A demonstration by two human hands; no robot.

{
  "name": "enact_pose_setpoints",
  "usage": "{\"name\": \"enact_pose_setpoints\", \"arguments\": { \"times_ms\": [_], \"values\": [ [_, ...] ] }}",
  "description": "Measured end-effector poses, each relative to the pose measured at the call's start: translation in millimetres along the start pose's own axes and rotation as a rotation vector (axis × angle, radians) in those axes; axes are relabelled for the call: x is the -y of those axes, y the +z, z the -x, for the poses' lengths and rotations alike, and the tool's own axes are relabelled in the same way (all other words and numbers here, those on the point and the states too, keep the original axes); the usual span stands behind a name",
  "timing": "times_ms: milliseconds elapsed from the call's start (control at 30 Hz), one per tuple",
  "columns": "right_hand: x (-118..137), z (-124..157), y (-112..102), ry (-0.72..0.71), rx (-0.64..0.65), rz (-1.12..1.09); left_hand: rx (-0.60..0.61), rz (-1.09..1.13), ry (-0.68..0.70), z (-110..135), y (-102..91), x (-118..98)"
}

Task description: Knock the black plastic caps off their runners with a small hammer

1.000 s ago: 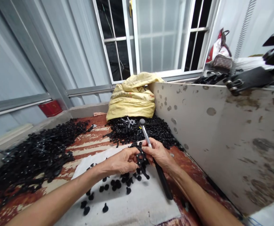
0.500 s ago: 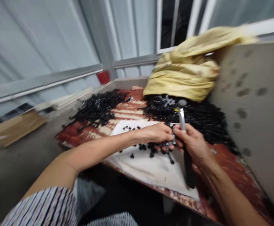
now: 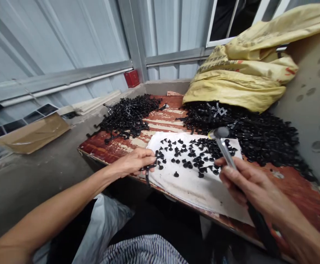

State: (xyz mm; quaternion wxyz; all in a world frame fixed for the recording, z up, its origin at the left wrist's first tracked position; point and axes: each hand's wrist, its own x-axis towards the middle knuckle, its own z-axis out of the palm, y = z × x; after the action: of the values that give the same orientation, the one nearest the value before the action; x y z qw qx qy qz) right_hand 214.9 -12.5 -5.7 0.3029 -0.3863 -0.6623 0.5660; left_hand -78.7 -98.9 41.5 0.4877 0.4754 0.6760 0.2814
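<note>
My left hand (image 3: 133, 163) pinches a dangling black plastic runner (image 3: 149, 169) at the near edge of a white cloth (image 3: 192, 187). Several small mushroom-shaped black plastic pieces (image 3: 188, 157) lie scattered on the cloth. My right hand (image 3: 247, 179) grips a small hammer (image 3: 227, 148) with a round head, steel shaft and black handle. The hammer head stands above the cloth's far right corner, touching nothing I can make out. Behind the cloth, a heap of black plastic runners (image 3: 247, 137) spreads toward the right, and a smaller heap (image 3: 128, 113) lies at the left.
The heaps and cloth rest on a worn red-painted board (image 3: 113, 148). A yellow woven sack (image 3: 242, 73) slumps behind the right heap, beside a dented metal panel (image 3: 317, 110). A red box (image 3: 131, 79) sits on a ledge, and cardboard (image 3: 32, 134) lies on the concrete to the left.
My hands have moved apart, the left one going left with the black runner. The hammer stays in my right hand. The view has swung left and down, showing more of the cloth.
</note>
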Motion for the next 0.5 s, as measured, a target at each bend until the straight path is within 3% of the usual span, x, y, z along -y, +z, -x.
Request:
{"name": "enact_pose_setpoints", "arguments": {
  "times_ms": [133, 267, 367, 500],
  "values": [
    [-2, 21, 41, -0.134, 0.027, 0.364, -0.048, 0.075, -0.106, 3, -18.0, 29],
    [7, 20, 81, -0.211, 0.194, 0.550, 0.004, 0.089, -0.106, -7, -24.2, 39],
    [10, 12, 96, -0.282, 0.244, 0.635, 0.049, 0.113, -0.070, -14, -28.2, 41],
    [10, 6, 101, -0.416, 0.147, 0.723, 0.067, 0.126, -0.061, -19, -33.5, 41]
  ]
}}
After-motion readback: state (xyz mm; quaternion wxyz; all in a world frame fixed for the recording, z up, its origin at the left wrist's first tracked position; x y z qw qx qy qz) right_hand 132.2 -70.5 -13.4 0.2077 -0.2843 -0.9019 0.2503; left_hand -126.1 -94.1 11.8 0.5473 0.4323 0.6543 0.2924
